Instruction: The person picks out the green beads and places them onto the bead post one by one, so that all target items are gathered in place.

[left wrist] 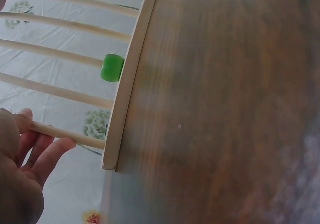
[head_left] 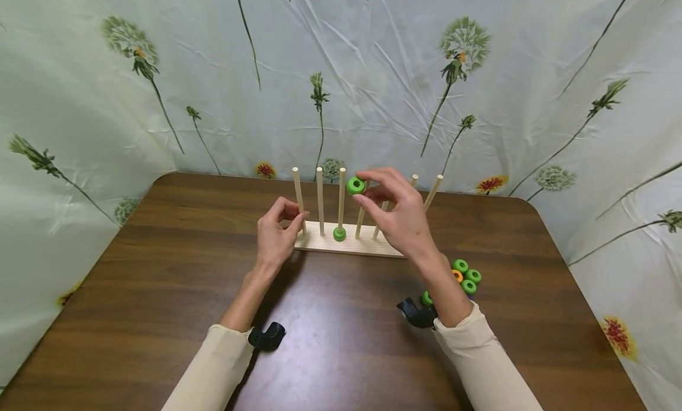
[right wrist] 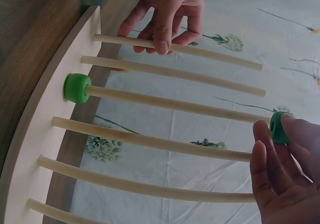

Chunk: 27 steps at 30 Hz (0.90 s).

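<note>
My left hand (head_left: 274, 236) pinches the leftmost peg (left wrist: 75, 136) of a pale wooden peg stand (head_left: 348, 245), low on its shaft. A green ring (head_left: 339, 234) sits at the foot of the third peg (right wrist: 175, 104). Up by that peg's tip, my right hand (head_left: 401, 214) holds another green ring (head_left: 356, 185) between thumb and fingers. In the head view this ring is just right of the tip; whether they touch I cannot tell. The right hand partly hides the pegs on the right.
Right of the stand, several green rings (head_left: 473, 275) and an orange ring (head_left: 457, 276) lie on the brown wooden table (head_left: 176, 292), partly behind the right forearm. A flower-printed curtain (head_left: 213, 73) hangs behind the table. Dark straps (head_left: 267, 337) circle both wrists.
</note>
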Each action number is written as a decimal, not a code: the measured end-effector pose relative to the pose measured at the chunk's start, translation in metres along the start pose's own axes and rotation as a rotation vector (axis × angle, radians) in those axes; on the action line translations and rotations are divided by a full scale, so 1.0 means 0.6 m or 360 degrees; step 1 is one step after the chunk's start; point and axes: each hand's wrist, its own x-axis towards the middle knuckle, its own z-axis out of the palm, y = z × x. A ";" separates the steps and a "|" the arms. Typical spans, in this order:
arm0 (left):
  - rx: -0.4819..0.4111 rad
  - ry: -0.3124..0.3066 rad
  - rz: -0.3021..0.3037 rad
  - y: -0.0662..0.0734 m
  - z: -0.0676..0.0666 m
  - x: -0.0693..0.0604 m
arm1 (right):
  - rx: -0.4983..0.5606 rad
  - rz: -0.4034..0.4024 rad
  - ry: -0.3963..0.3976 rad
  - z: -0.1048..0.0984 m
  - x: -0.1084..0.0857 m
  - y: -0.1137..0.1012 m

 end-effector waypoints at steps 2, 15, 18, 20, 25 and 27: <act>0.0013 0.0005 0.0008 0.001 -0.003 0.001 | 0.0020 -0.0018 -0.0004 0.004 0.006 -0.002; 0.0040 -0.0040 -0.0061 0.000 -0.004 -0.001 | 0.0049 -0.0048 0.0018 0.015 0.023 -0.013; 0.0062 -0.0046 -0.0059 0.000 -0.005 -0.002 | 0.0069 -0.0035 0.0023 0.017 0.024 -0.013; 0.0071 -0.0051 -0.0055 0.000 -0.005 -0.001 | 0.0083 -0.0020 0.0022 0.018 0.026 -0.012; 0.0069 -0.0044 -0.0053 0.002 -0.004 0.002 | 0.0099 0.0016 0.0019 0.023 0.033 -0.012; 0.0066 -0.0038 -0.0048 0.002 -0.003 0.002 | 0.0087 0.0018 0.0024 0.023 0.036 -0.012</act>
